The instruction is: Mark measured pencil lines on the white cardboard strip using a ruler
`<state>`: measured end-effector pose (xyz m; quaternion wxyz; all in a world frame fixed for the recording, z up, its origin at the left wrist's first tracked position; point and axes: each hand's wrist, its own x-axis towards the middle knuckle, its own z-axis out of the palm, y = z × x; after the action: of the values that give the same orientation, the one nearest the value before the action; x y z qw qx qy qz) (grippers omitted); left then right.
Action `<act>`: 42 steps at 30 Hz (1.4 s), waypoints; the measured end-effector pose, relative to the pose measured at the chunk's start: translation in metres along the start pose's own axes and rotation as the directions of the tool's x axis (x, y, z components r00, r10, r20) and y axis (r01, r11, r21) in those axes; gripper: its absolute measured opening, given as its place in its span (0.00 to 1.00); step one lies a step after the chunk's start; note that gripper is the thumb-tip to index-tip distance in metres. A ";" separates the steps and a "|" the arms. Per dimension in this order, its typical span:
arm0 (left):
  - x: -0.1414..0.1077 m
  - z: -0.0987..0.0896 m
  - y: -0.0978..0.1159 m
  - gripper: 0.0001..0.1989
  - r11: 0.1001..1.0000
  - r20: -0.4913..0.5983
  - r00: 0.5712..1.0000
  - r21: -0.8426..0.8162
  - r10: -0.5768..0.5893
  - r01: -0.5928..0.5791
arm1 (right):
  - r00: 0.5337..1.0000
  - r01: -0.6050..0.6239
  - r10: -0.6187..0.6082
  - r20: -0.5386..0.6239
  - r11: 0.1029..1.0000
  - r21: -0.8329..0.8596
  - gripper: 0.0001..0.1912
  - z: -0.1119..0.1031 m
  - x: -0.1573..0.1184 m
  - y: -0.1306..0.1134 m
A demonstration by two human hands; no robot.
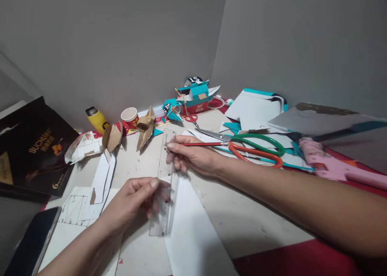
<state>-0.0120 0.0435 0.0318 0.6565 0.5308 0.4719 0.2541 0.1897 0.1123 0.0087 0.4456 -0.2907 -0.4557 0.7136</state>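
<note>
Clear plastic ruler (pixel 165 170) slants between both hands, partly over a long white sheet (pixel 192 227); contact is unclear. The left hand (pixel 133 195) pinches its middle between thumb and fingers; the right hand (pixel 193 153) pinches its far end alongside a slim red pencil (pixel 208 144). Loosened fingers could let the smooth plastic twist; the pencil's rear might snag the green-and-orange-handled metal scissors (pixel 214 136).

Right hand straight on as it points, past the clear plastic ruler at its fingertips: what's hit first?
Beyond the ruler, the right hand would probably meet the brown boat-shaped cardboard piece first; depth is unclear, so it might pass above it.
</note>
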 end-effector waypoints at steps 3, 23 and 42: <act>0.002 0.002 0.001 0.20 1.000 0.022 0.999 -0.013 -0.024 0.024 | 0.999 -0.005 0.004 0.053 1.000 0.016 0.17 0.001 -0.002 0.002; 0.009 -0.010 0.004 0.13 0.999 -0.143 0.988 -0.009 -0.051 0.050 | 0.986 -0.018 0.010 -0.169 0.999 -0.044 0.11 -0.003 0.004 0.003; 0.009 -0.018 0.012 0.11 0.992 -0.262 0.961 0.113 0.087 -0.059 | 0.977 0.007 -0.027 -0.212 0.996 -0.092 0.12 -0.005 0.002 0.007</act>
<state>-0.0219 0.0628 0.0400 0.5489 0.5422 0.5485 0.3222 0.1904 0.1151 0.0007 0.4843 -0.3816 -0.4398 0.6530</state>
